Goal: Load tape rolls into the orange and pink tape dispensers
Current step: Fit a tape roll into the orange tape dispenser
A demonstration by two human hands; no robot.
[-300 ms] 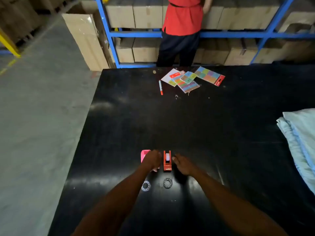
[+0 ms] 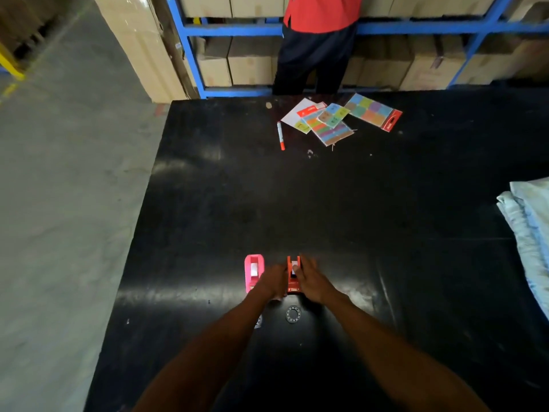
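Black table [image 2: 326,203]. Pink dispenser [image 2: 252,272] at 9 o'clock of orange dispenser [image 2: 292,281]. Multicoloured grid-patterned sticker sheets [image 2: 335,121] at 12; white-orange pen [image 2: 280,135]. Pale blue cloth [image 2: 528,227] at 3.

A black counter [image 2: 386,203] carries a loose pile of colourful sticker sheets [image 2: 332,120] at its far edge, with a red and white pen [image 2: 280,135] just beside them to the left. A folded pale blue cloth [image 2: 528,227] lies at the right edge. Beyond, a person in a red top [image 2: 320,13] stands at a blue shelf rack [image 2: 190,55] stacked with cardboard boxes [image 2: 249,63]
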